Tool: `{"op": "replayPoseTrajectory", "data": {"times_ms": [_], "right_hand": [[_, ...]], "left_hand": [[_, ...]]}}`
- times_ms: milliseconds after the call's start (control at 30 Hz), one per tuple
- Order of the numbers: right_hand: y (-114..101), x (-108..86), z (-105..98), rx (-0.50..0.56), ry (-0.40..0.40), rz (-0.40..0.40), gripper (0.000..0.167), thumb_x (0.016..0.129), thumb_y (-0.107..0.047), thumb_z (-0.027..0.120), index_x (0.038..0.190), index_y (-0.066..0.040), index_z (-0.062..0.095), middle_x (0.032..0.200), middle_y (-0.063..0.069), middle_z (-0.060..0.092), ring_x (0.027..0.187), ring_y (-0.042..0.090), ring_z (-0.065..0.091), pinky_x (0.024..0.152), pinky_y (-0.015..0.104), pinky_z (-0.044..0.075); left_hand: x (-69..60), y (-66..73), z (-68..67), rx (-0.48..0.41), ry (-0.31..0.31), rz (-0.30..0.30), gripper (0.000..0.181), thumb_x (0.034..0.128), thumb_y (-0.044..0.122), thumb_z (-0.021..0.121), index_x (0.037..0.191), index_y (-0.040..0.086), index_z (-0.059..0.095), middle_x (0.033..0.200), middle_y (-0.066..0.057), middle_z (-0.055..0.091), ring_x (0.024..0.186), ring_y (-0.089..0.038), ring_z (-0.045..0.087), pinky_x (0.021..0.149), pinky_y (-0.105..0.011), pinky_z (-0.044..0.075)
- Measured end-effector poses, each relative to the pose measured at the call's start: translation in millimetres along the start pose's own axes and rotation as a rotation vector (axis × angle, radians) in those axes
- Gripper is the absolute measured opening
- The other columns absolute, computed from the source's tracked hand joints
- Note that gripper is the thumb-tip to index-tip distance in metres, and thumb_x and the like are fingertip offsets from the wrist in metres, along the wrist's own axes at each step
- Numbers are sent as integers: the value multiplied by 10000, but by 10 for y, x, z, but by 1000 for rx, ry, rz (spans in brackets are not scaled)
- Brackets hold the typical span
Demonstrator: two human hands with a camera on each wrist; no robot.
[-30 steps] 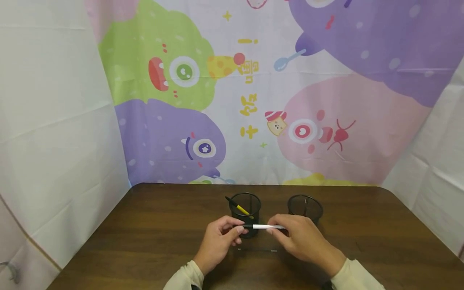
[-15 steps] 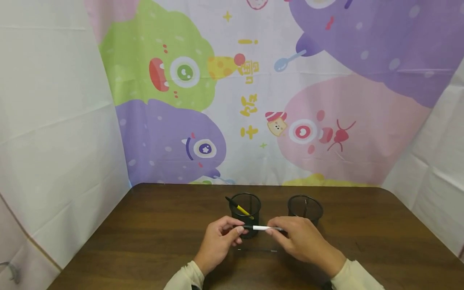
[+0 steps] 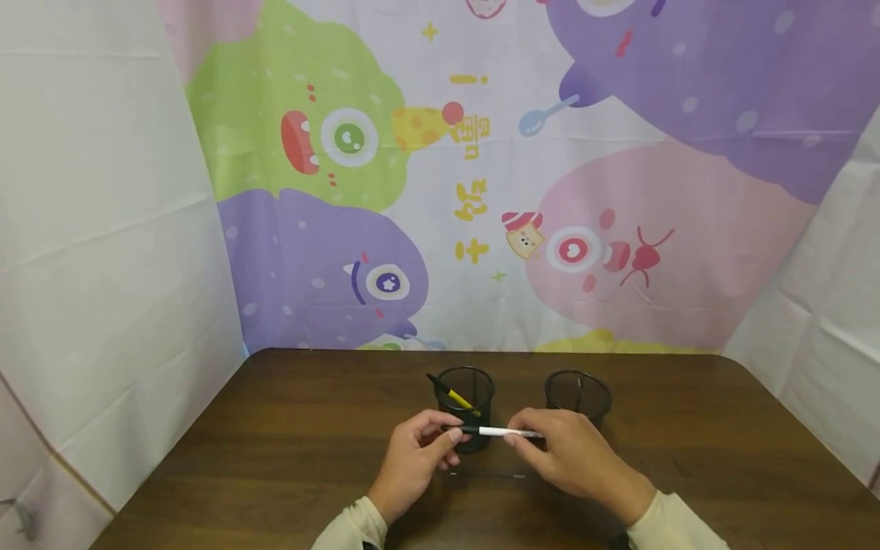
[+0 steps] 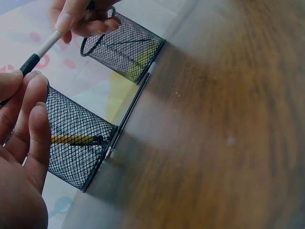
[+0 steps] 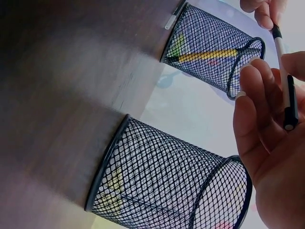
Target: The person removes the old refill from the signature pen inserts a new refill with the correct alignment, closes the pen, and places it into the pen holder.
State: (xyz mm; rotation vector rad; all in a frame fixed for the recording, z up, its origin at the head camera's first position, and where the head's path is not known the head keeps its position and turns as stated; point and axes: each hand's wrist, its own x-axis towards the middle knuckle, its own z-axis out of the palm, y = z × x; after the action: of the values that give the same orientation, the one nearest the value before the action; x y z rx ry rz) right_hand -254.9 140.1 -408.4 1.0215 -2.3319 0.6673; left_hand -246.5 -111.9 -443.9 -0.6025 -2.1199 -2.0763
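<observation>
A pen with a white barrel and black ends (image 3: 491,431) is held level between both hands above the table. My left hand (image 3: 412,454) pinches its black end between thumb and fingertips. My right hand (image 3: 577,451) pinches the white barrel with thumb and index finger; in the right wrist view the pen's black clip end (image 5: 290,107) lies over the palm. Below the hands, a thin stick like a pen refill (image 4: 129,109) lies on the table in front of two mesh cups. Behind my left hand stands the left mesh cup (image 4: 76,114), holding a yellow-and-black pen (image 3: 459,397).
The right mesh cup (image 5: 162,167) stands behind my right hand, with a thin dark line visible through its mesh. Both cups are on a brown wooden table (image 3: 275,428). A cartoon-printed cloth (image 3: 481,305) hangs behind, and white cloth walls (image 3: 103,229) flank the table.
The right hand's end of the pen dips slightly, then shows a little more of the white barrel again. Both hands otherwise keep their places; cups and refill-like stick have not moved.
</observation>
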Motion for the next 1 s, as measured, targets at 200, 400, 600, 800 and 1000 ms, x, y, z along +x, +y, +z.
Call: {"op": "replayPoseTrajectory", "data": {"times_ms": [200,400,600,800,1000], "right_hand": [[4,-1,4,-4,9,1,119,883,-233,774,941,-274,679,793,-233,595,589,29,528,558,205,447],[10,-6,-2,-7,44,-21,191,837,-180,804,923,-248,647,771,-221,587,574,-14,480,529,179,423],[10,-1,-2,8,42,-45,147,873,-195,781,920,-259,658,774,-235,564,564,-14,463,529,175,413],[9,-9,-6,28,13,-43,54,935,-256,729,930,-257,675,769,-241,542,563,-30,437,517,175,396],[7,-6,3,25,9,-34,100,911,-222,754,926,-252,659,782,-230,576,568,-14,469,531,180,415]], "left_hand": [[5,-3,-7,-10,6,-2,185,961,131,688,1072,-15,671,958,-225,723,639,-148,648,603,-256,561],[7,-5,-13,-5,5,2,203,959,118,688,1076,-47,666,943,-215,724,637,-139,647,602,-248,559],[7,8,-21,-27,-22,6,204,959,70,676,1079,-93,650,927,-226,720,670,-120,661,646,-241,575],[7,18,-33,-21,-42,-1,210,962,67,670,1085,-101,645,937,-229,722,699,-123,670,671,-248,580],[3,17,-38,-37,-55,-14,252,967,105,674,1101,-104,633,942,-241,712,702,-142,674,664,-271,583]]}}
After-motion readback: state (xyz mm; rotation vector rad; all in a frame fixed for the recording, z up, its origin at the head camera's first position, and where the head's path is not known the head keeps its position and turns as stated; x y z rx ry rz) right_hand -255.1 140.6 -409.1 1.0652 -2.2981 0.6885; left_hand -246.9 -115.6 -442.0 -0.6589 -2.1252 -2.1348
